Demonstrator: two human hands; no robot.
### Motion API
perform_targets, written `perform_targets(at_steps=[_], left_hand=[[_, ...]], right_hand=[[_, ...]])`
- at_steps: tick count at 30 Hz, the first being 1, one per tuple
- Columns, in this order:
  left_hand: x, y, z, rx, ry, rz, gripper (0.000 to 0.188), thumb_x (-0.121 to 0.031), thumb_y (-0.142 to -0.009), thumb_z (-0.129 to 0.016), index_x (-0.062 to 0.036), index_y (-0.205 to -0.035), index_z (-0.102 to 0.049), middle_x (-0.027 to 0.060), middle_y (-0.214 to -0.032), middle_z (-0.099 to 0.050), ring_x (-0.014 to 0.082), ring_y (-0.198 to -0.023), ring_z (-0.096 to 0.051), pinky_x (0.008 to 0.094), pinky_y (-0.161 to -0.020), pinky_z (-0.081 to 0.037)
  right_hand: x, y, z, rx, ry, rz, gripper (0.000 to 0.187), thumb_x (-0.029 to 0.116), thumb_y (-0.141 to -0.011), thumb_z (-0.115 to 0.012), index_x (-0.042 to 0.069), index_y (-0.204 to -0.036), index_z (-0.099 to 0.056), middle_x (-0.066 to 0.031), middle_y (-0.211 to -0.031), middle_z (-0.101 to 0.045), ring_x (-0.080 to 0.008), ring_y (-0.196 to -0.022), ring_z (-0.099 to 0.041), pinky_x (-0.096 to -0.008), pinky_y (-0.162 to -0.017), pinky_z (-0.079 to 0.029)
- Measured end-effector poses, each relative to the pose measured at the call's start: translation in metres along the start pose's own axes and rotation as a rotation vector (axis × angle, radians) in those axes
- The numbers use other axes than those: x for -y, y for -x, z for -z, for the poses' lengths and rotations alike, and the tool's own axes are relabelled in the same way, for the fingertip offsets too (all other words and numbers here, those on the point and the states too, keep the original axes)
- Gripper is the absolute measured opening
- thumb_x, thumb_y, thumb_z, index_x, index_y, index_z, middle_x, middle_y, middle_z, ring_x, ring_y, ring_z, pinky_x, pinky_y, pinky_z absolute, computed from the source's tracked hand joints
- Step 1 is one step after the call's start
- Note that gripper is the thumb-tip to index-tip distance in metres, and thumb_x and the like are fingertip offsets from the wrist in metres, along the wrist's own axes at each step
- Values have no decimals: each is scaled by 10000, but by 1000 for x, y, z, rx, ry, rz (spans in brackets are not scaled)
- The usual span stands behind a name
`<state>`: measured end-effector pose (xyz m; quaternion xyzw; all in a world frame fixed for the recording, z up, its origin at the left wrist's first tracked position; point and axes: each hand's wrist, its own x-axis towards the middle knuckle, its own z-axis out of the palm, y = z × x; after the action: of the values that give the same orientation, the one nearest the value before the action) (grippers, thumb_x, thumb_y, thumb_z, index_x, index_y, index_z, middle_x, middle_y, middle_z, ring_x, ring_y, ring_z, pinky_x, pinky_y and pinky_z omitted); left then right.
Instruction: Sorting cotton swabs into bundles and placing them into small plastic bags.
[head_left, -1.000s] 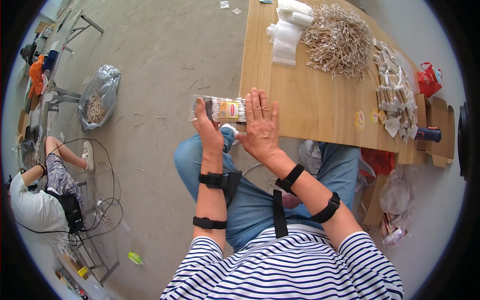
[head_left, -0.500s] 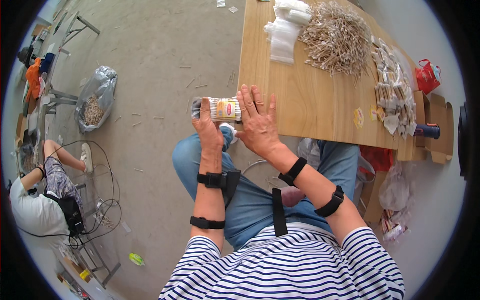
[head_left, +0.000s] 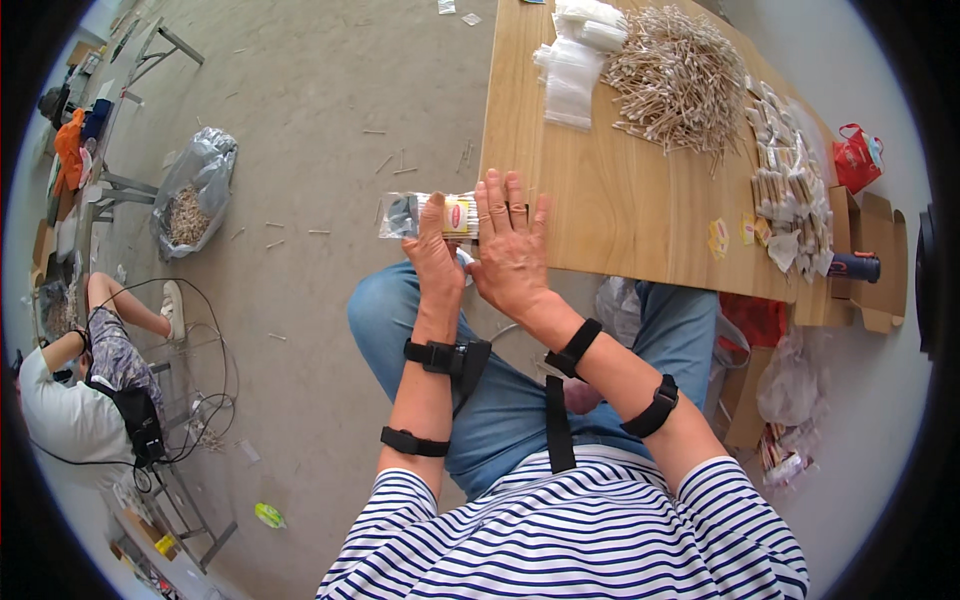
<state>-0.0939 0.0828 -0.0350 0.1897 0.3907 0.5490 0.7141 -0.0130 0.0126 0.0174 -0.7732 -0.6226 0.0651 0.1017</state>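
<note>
— Where the wooden tabletop (head_left: 620, 220) ends, near edge: small clear packet (head_left: 432, 216), pinched in left hand (head_left: 436, 262) fingers, just off the corner.
— Right hand (head_left: 510, 255): fingers spread flat, holding nothing. Best pressed evenly, smoothing toward the packet's open end.

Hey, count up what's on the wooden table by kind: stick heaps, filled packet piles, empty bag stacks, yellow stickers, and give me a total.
Loose stick heap: 1
Filled packet pile: 1
Empty clear bag stack: 1
Yellow stickers: 2
Total on the wooden table: 5
</note>
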Motion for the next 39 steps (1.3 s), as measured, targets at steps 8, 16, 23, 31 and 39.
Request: perform_targets(at_steps=[8, 16, 23, 31, 39], left_hand=[[-1, 2, -2, 70, 122, 59, 155, -201, -909, -746, -130, -981, -627, -28, -903, -646, 88, -807, -656, 270, -648, -584], [-10, -6, 0, -44, 10, 43, 165, -169, -894, -752, -83, -964, -629, 6, -912, -658, 107, -780, -661, 273, -637, -570], [0, -8, 2, -24, 69, 33, 144, -138, -895, -740, -68, -955, -629, 9, -897, -656, 103, -777, -651, 271, -658, -570], [-13, -7, 2, -47, 11, 72, 184, -213, -920, -690, -52, -982, -625, 35, -950, -657, 142, -834, -653, 304, -741, -564], [-56, -7, 21, -165, 115, -96, 184, -186, -918, -673, -34, -1011, -627, 31, -971, -661, 126, -875, -653, 275, -716, -558]], right_hand=[[5, -7, -16, -123, 87, 42, 846, 273, -814, -672, -17, -1521, -308, -158, -1633, -202, -329, -1535, -113, -592, -1213, -44], [8, 4, -7, -65, -43, 26, 937, 244, -764, -727, -70, -1519, -269, -220, -1629, -181, -350, -1536, -107, -575, -1208, -53], [15, -6, -13, -33, 74, 45, 776, 220, -866, -611, -59, -1516, -291, -213, -1623, -201, -349, -1533, -121, -591, -1208, -66], [27, -19, -19, -42, 71, 181, 728, 182, -870, -574, -84, -1497, -318, -223, -1618, -217, -354, -1531, -139, -622, -1194, -40], [53, -37, -9, -119, -13, 363, 672, 181, -859, -592, -9, -1477, -408, -196, -1595, -294, -344, -1519, -189, -650, -1182, -56]])
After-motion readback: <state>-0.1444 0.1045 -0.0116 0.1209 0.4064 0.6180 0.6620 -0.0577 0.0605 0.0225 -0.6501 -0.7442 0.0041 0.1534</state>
